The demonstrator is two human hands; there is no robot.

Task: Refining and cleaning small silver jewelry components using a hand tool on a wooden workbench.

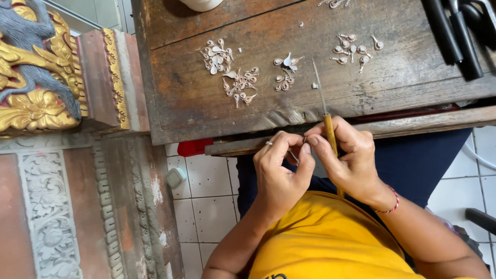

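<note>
My left hand (281, 168) pinches a tiny silver piece (305, 139) between thumb and forefinger at the front edge of the worn wooden workbench (186, 103). A ring sits on one of its fingers. My right hand (347, 160) grips a slim needle file (321, 93) by its wooden handle; the metal blade points away over the bench. Both hands meet at the small piece, which the fingers mostly hide. Small silver ornaments lie on the bench in clusters: one at the left (217, 56), one in the middle (287, 70) and one at the right (351, 49).
Black tool handles (457, 31) lie at the bench's far right corner. A carved gold and red ornamental block (46, 77) stands to the left above a carved stone panel (49, 212). White tiled floor (206, 206) shows below, with a small pale lid (175, 176) on it.
</note>
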